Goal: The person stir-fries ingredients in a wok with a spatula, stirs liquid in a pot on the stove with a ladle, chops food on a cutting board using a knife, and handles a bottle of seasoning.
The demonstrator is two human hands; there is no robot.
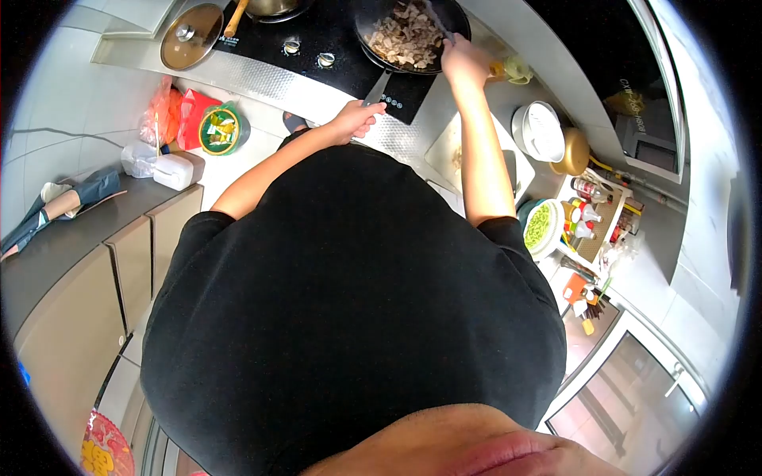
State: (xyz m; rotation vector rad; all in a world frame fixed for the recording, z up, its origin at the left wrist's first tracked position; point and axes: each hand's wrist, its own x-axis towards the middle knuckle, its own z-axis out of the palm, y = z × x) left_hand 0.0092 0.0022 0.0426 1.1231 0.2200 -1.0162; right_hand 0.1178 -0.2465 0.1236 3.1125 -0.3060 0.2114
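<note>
Left hand [354, 121] gripped the wok [458, 22] handle [377, 89]; right hand [465, 62] held a utensil [439, 21] at the wok's sliced food [403, 40]. Lid [190, 38] lay left of it.

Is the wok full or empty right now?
Partly full: the wok holds a heap of chopped, browned food, and its dark inner wall shows bare beside it.

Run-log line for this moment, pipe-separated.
left hand: gripping wok handle | right hand: utensil in wok | wok: meat pieces, on cooktop | lid: cooktop's left edge
</note>
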